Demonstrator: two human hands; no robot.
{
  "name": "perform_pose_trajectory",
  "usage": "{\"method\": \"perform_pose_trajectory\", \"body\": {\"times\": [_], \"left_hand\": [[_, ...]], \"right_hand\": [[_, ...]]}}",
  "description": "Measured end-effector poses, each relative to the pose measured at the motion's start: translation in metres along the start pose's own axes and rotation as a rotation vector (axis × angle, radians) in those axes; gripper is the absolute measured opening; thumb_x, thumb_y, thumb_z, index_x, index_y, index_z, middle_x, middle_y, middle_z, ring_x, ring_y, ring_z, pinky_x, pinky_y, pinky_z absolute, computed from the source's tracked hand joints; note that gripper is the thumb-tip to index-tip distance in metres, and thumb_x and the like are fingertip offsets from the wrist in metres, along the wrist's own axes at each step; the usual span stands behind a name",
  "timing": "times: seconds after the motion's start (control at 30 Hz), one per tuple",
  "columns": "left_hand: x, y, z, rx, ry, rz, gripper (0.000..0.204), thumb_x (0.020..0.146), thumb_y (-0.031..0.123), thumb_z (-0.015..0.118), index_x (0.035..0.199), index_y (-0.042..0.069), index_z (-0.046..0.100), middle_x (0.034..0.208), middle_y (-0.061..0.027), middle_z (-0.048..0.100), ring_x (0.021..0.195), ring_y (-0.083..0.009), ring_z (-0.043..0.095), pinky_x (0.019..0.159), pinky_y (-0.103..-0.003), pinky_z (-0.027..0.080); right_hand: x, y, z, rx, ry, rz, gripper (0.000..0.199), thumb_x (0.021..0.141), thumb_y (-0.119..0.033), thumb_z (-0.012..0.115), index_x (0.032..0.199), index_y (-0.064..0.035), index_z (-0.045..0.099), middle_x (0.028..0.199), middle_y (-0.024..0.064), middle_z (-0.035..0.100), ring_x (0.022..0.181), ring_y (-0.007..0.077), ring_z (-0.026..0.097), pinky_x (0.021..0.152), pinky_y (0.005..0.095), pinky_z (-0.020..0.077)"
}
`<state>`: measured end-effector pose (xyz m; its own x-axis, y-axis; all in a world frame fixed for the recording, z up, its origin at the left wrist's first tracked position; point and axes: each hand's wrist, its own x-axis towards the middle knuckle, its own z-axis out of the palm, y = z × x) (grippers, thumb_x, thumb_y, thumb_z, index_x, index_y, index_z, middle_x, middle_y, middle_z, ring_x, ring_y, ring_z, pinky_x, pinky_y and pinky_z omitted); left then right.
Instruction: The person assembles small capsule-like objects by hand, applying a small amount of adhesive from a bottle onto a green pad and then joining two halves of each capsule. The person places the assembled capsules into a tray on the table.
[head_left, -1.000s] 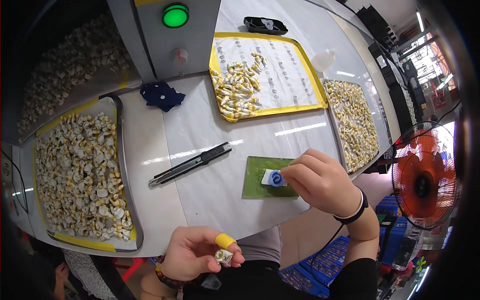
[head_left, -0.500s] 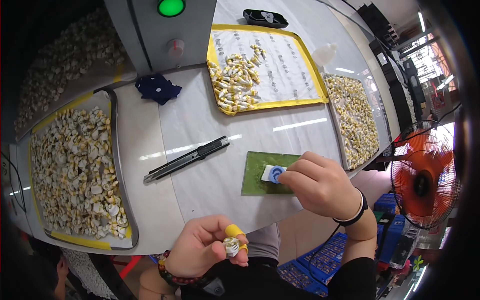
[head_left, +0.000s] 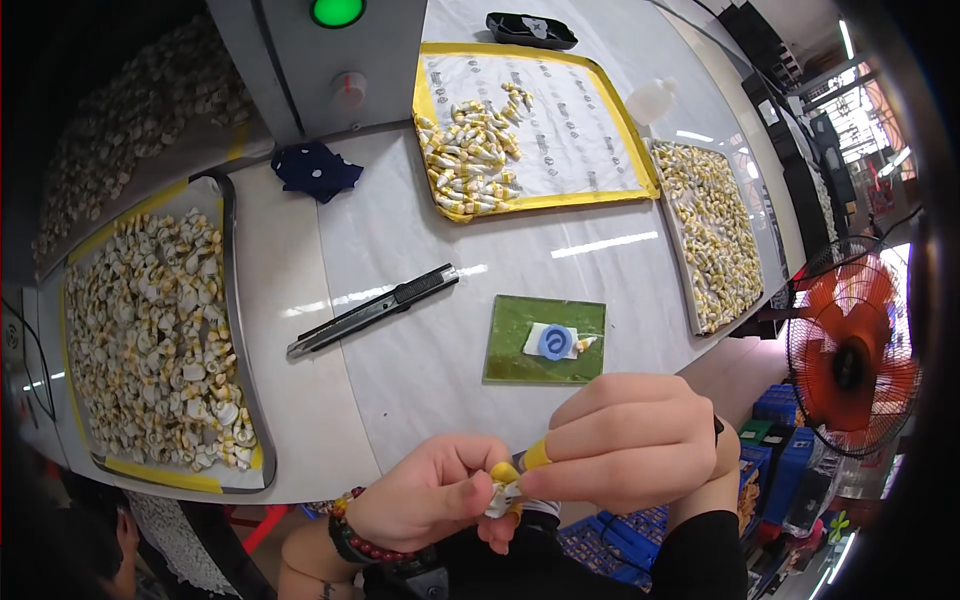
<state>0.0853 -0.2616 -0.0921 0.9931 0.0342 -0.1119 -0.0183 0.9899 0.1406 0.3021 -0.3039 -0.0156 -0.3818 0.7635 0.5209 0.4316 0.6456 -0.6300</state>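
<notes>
Low in front of me, my left hand [head_left: 430, 495] pinches a small white and yellow moulded piece [head_left: 498, 502]. My right hand [head_left: 630, 440] comes to it from the right, fingers closed and tips against the piece; whether they hold something separate is hidden. Yellow covers sit on fingertips of both hands. Beyond the right hand lies a green plate [head_left: 506, 360] bearing a white pad [head_left: 536, 337]. On the pad is a round blue cap-like thing [head_left: 555, 342], with a tiny white and orange bit [head_left: 584, 344] beside it.
A utility knife [head_left: 375, 312] lies left of the plate. Trays of white and yellow pieces stand at left [head_left: 232, 300], back [head_left: 560, 205] and right [head_left: 690, 290]. A grey machine [head_left: 330, 80] with a green light, a dark cloth [head_left: 316, 172] and an orange fan [head_left: 850, 350] surround them.
My right hand has left the blue thing on the green plate and come down and left to the piece in my left hand. The tiny white and orange bit now shows.
</notes>
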Motion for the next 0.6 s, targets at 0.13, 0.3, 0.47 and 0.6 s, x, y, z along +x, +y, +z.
{"method": "perform_pose_trajectory", "body": {"times": [0.13,0.3,0.47,0.6], "left_hand": [[0.001,0.001,0.002,-0.023,0.016,-0.070,0.040,0.093,0.037,0.065,0.104,0.001,0.055,0.086,-0.0068,0.065,0.079,-0.0125,0.065,0.076,-0.028,0.053],[0.002,0.000,0.007,-0.032,-0.010,-0.017,0.036,0.094,0.034,0.065,0.103,0.001,0.055,0.088,-0.0044,0.062,0.081,-0.0114,0.063,0.076,-0.027,0.051],[0.004,0.000,0.010,-0.035,-0.007,0.002,0.032,0.094,0.031,0.065,0.102,0.002,0.056,0.089,-0.0034,0.061,0.082,-0.0114,0.063,0.077,-0.026,0.051],[0.005,0.001,0.013,-0.023,0.012,0.009,0.031,0.095,0.031,0.065,0.101,0.002,0.056,0.088,-0.0031,0.061,0.082,-0.0113,0.063,0.076,-0.026,0.051]], "right_hand": [[0.005,0.002,-0.002,-0.052,-0.064,-0.097,0.019,0.077,-0.002,0.071,0.094,0.0048,0.066,0.090,0.0112,0.064,0.072,0.0220,0.063,0.063,0.0290,0.0539],[0.005,0.003,0.001,-0.054,-0.056,-0.114,0.019,0.076,-0.003,0.072,0.092,0.0042,0.065,0.089,0.0102,0.063,0.075,0.0222,0.063,0.064,0.0285,0.0542],[0.001,0.003,0.003,-0.069,-0.036,-0.109,0.019,0.075,-0.004,0.073,0.091,0.0043,0.066,0.085,0.0096,0.062,0.074,0.0212,0.063,0.063,0.0280,0.0538],[0.000,0.002,0.003,-0.089,-0.029,-0.107,0.019,0.075,-0.004,0.073,0.091,0.0045,0.066,0.084,0.0094,0.062,0.074,0.0207,0.063,0.062,0.0280,0.0537]]}}
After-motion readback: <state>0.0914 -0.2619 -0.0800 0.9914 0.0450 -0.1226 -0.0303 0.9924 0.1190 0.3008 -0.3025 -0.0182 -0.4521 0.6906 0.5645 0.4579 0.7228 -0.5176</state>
